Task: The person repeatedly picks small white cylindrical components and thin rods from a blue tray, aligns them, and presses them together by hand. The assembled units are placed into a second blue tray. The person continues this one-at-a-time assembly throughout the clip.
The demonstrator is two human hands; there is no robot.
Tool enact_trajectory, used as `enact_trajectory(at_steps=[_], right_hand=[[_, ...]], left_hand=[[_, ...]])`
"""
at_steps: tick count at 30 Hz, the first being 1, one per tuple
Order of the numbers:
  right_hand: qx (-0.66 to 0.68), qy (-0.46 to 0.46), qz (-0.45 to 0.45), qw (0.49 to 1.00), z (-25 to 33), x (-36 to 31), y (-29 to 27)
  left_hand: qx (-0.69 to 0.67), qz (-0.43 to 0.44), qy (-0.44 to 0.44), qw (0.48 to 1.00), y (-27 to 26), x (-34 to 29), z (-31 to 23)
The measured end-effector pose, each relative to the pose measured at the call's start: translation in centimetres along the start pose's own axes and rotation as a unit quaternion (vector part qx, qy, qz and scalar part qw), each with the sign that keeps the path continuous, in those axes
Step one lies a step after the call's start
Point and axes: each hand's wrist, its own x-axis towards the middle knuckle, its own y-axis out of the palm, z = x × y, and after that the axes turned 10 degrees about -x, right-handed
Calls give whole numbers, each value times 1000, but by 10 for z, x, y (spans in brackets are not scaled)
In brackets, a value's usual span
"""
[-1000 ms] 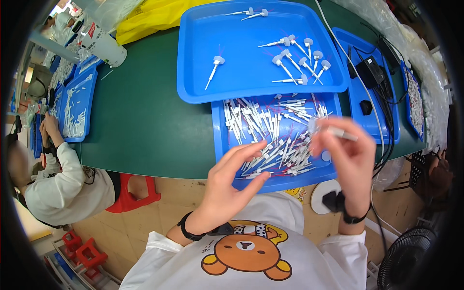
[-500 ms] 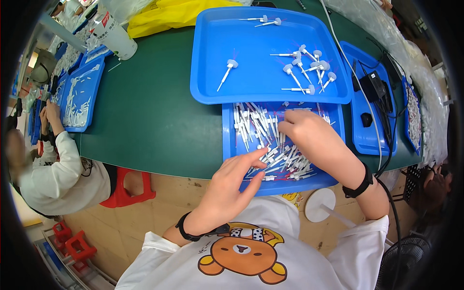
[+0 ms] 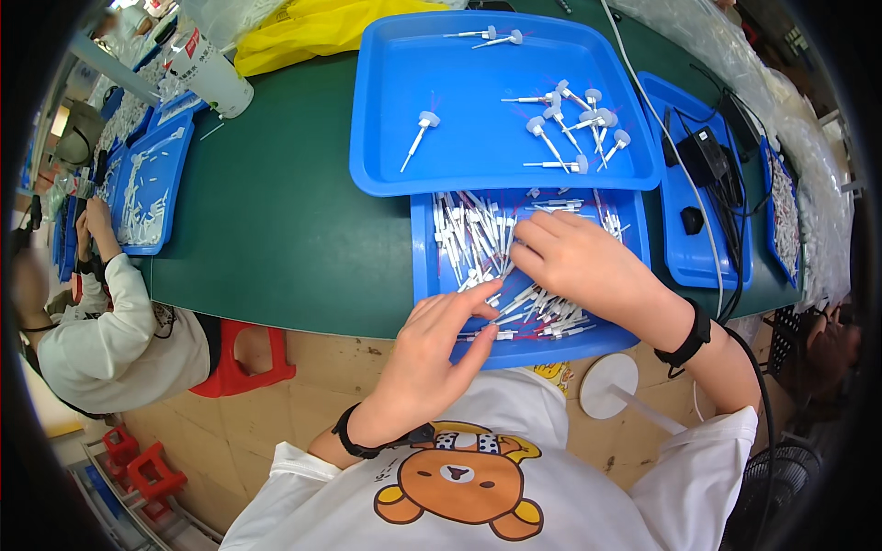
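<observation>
My right hand is over the lower blue tray, its fingers curled together with the tips down among slim white stick-like parts with thin reddish wires. What those fingertips grip is hidden. My left hand hovers at the near left of the same tray, thumb and index finger apart, with nothing visible between them. The index fingertip is close to my right fingertips. Beyond, the upper blue tray overlaps the lower one's far edge. Several white sticks with round greyish caps lie in it.
To the right, a blue tray holds a black adapter and cables. A white cord runs past the upper tray. At left are a cup, a yellow bag and another person's hands beside a blue tray.
My right hand has come nearer and slightly left, toward my left fingertips. The left hand keeps nearly the same pose. The whole view has shifted a little.
</observation>
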Motion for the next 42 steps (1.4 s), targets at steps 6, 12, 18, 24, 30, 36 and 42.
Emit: enact_trajectory(at_steps=[6, 12, 18, 24, 30, 36, 42], right_hand=[[32, 156, -123, 980, 4, -7, -33], [162, 421, -139, 882, 27, -31, -79], [363, 516, -213, 747, 55, -71, -73], [463, 532, -267, 656, 72, -91, -57], [480, 491, -377, 622, 71, -104, -45], [415, 451, -429, 664, 82, -101, -44], [386, 322, -419, 756, 91, -84, -42]], left_hand=[[52, 15, 17, 998, 7, 4, -3], [62, 42, 93, 993, 62, 27, -7], [129, 108, 120, 978, 114, 47, -9], [150, 136, 160, 966, 122, 58, -9], [135, 128, 143, 972, 117, 57, -10], [-315, 109, -80, 940, 73, 46, -28], [-537, 114, -182, 816, 45, 33, -24]])
